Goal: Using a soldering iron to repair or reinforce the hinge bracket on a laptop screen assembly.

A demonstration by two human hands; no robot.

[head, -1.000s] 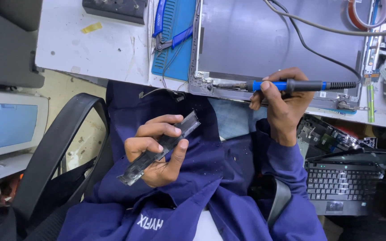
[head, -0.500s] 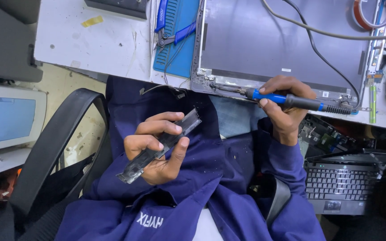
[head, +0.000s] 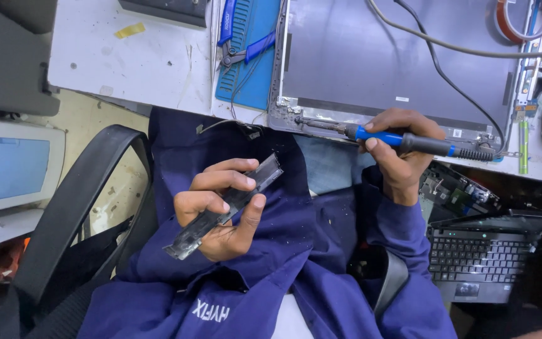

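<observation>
Soldering iron (head: 409, 141) in right hand (head: 403, 157) swung down; tip now touching laptop lid (head: 384, 56) hinge corner. Left hand (head: 221, 210) still grips black plastic strip (head: 224, 207) over lap.

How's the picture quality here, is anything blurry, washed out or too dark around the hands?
Head view: even overhead light and sharp focus on the left hand with its dark plastic strip and on the right hand gripping the soldering iron; mild glare on the white table; the lower right around the laptop keyboard falls into deep shadow; straight edges bow slightly toward the frame borders.
</observation>
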